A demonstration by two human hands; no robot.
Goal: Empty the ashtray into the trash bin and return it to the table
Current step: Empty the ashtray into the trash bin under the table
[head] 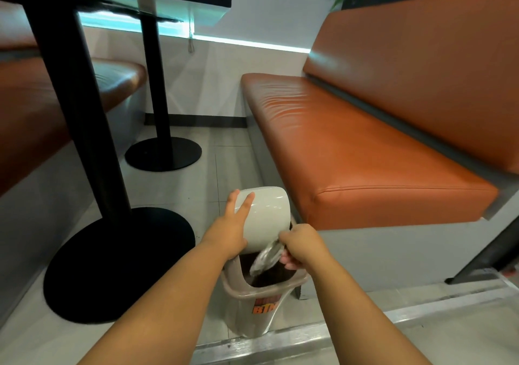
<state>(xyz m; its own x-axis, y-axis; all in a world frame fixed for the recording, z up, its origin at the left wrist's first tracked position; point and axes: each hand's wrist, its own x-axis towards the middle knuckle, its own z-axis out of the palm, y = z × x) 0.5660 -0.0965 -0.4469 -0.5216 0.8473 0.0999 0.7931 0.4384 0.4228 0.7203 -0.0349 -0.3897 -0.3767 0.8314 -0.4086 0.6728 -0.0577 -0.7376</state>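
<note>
While the white ashtray [265,218] hangs tipped just above the trash bin [280,286], the left hand [229,232] bracing it with spread fingers, the right hand [302,248] grips blurred silvery waste [265,258] over the bin's mouth; emptying looks underway, and the return is still to do.

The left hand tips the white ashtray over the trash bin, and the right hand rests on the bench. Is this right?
No. The head view shows the right hand gripping a silvery sheet at the mouth of the ashtray; the rest stands.

Orange "BIN" on trash bin [243,319]
</note>
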